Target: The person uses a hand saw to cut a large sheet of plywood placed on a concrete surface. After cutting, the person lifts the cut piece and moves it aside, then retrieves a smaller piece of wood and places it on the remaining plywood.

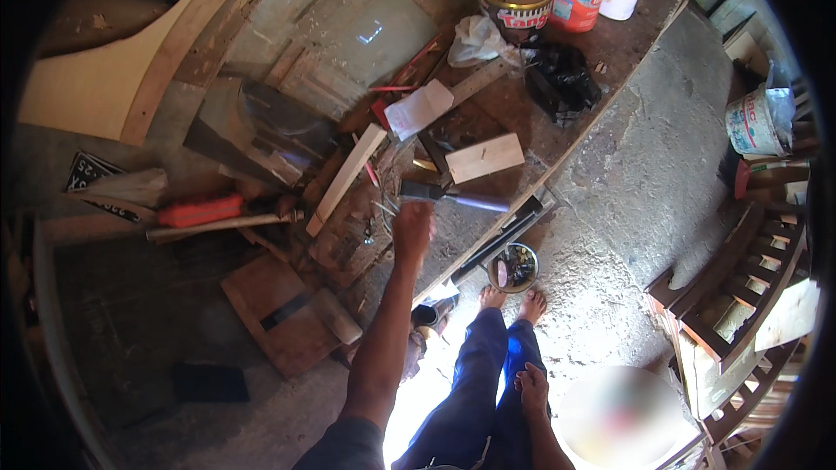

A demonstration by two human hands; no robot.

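My left hand [412, 232] reaches over the cluttered workbench with its fingers curled in. What they hold, if anything, is hidden. Just beyond its knuckles lies a hand tool [476, 202] with a dark, flat head and a blue-purple handle. A pale wooden block [485, 158] rests behind that tool, and a long light wood strip [347, 179] slants to the left of it. Down beside my right thigh hangs my right hand [532, 389], empty, its fingers loosely bent and apart.
A round tin [514, 266] with small dark pieces stands on the floor by my feet. Paint cans [515, 13] and a black plastic bag [562, 78] crowd the bench's far end. Slatted wooden furniture [740, 287] stands at right. A folded paper [420, 110] lies mid-bench.
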